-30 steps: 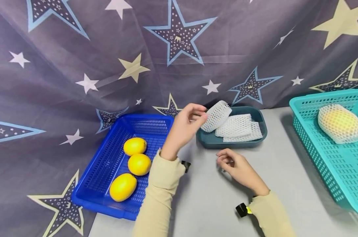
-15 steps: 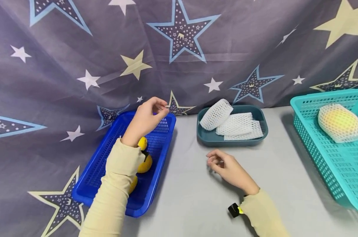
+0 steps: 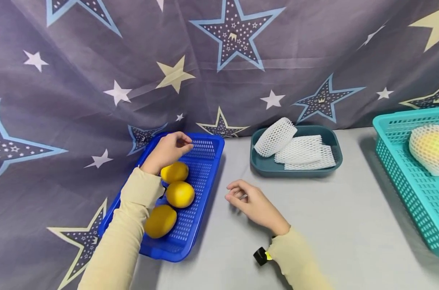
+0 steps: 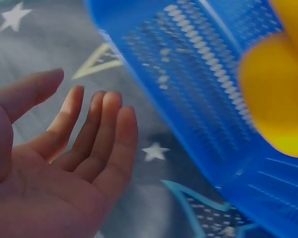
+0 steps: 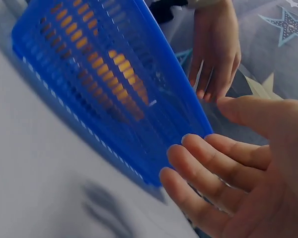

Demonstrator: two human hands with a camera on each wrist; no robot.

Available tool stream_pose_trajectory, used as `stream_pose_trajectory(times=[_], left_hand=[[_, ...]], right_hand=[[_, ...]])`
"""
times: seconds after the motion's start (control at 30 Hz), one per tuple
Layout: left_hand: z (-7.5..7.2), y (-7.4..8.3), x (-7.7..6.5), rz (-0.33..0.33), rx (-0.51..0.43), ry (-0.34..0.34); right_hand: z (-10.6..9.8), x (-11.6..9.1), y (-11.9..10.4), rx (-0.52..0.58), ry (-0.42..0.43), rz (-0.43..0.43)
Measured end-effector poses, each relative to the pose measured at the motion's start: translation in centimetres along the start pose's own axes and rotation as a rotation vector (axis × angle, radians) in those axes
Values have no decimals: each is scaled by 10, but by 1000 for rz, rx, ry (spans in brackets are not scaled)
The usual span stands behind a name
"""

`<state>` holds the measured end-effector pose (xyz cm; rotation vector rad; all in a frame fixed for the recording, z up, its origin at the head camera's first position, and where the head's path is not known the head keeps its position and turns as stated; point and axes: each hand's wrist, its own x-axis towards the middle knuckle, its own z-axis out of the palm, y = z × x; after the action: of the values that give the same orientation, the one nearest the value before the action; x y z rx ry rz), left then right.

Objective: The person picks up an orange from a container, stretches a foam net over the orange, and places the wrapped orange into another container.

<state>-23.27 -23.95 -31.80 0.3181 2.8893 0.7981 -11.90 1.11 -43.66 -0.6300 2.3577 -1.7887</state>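
the nearest yellow fruit [image 3: 175, 172] lies toward me and right of my left hand [image 3: 165, 151], fingers apart, empty; my right hand [image 3: 255, 205], also loose and empty, is farther.

- Turquoise basket [image 3: 404, 193] and netted fruit [image 3: 431, 149]: cropped by the head view's right edge.
- Blue basket [image 3: 204, 201]: near left corner hidden behind the left sleeve [image 3: 114, 241].
- Lemons [image 4: 273, 94]: blurred and cropped in the left wrist view (mere slivers through the basket wall in the right one).
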Motion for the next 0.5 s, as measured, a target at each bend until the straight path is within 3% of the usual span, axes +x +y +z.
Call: stream_pose_trajectory(times=[0.23,0.5], left_hand=[[6,-33,6,-40,103,-121],[8,-52,-1,-89,227,-294]], right_hand=[[28,3,-2,116,-9,51],[57,3,-2,328,-4,94]])
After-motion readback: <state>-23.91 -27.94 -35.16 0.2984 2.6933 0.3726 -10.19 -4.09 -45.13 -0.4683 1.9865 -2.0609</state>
